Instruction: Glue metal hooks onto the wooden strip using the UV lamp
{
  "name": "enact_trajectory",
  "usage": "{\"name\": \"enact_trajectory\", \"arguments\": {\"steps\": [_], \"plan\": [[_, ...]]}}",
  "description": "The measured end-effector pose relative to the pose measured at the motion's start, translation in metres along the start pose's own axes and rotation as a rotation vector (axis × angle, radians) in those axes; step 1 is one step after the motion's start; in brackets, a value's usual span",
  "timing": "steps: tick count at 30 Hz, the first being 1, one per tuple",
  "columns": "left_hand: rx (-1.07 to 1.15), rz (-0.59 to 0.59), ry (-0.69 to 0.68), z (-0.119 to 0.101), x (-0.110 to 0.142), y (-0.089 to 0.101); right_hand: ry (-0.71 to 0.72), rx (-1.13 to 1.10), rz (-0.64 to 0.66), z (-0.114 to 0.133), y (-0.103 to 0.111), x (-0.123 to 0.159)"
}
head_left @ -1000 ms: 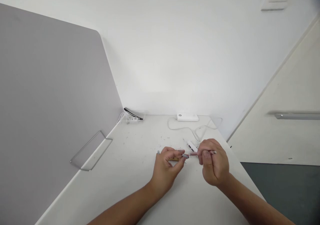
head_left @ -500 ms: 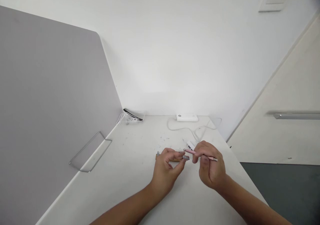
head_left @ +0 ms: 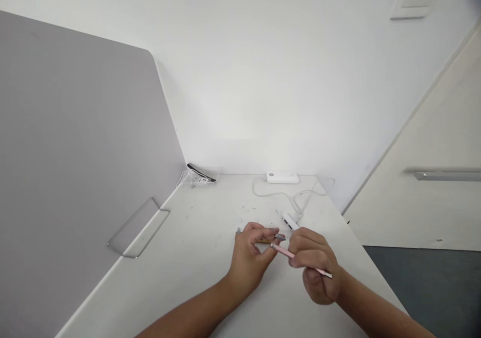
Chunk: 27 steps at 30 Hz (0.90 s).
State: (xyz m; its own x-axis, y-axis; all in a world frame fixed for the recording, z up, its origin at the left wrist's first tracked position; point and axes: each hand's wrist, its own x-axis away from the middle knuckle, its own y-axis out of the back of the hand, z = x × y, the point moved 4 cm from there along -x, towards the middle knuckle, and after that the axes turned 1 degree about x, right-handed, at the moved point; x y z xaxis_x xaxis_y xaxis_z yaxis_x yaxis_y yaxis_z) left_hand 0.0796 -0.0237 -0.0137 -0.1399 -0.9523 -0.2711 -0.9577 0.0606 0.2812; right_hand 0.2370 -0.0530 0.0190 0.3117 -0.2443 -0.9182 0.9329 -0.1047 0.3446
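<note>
My right hand (head_left: 317, 265) is closed round a slim pink pen-like stick (head_left: 283, 251), whose pale lower end sticks out below the fingers. The stick's other end points up and left, close to my left thumb. My left hand (head_left: 250, 252) pinches a small grey piece (head_left: 280, 237) between thumb and fingertips; its exact kind is too small to tell. Behind the left fingers shows an orange-brown thing (head_left: 265, 240), partly hidden. A small grey end (head_left: 238, 230) stands out on the far side of the same hand.
A white multi-port adapter (head_left: 290, 221) lies just beyond my right hand, with a white cable (head_left: 274, 194) near a white box (head_left: 282, 177) at the wall. A clear tray (head_left: 210, 174) holds a black item. Dark specks dot the white table (head_left: 188, 258); a wire frame (head_left: 139, 227) juts from the left partition.
My right hand has moved down and tilted, bringing the pink stick lower, from above the grey piece to beside my left thumb. My left hand has stayed nearly in place.
</note>
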Motion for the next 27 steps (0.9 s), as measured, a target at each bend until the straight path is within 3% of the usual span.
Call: {"name": "enact_trajectory", "arguments": {"steps": [7, 12, 16, 18, 22, 27], "plan": [[-0.006, -0.028, 0.014, 0.007, 0.001, -0.001, -0.256, 0.152, -0.137, -0.028, 0.017, 0.017], [0.004, -0.029, 0.003, 0.005, 0.001, -0.001, -0.172, -0.030, -0.045, -0.012, 0.014, 0.001], [-0.006, -0.015, 0.007, 0.001, 0.001, 0.000, -0.072, -0.034, 0.051, -0.001, 0.001, -0.005], [-0.017, -0.007, 0.004, 0.002, 0.001, 0.000, -0.107, 0.000, 0.020, -0.008, -0.001, 0.001], [-0.023, -0.031, -0.037, 0.003, 0.001, 0.000, -0.247, 0.054, -0.175, -0.028, 0.013, 0.016], [-0.030, -0.008, -0.031, 0.002, 0.001, -0.001, -0.225, 0.013, -0.058, -0.025, 0.017, 0.004]]}}
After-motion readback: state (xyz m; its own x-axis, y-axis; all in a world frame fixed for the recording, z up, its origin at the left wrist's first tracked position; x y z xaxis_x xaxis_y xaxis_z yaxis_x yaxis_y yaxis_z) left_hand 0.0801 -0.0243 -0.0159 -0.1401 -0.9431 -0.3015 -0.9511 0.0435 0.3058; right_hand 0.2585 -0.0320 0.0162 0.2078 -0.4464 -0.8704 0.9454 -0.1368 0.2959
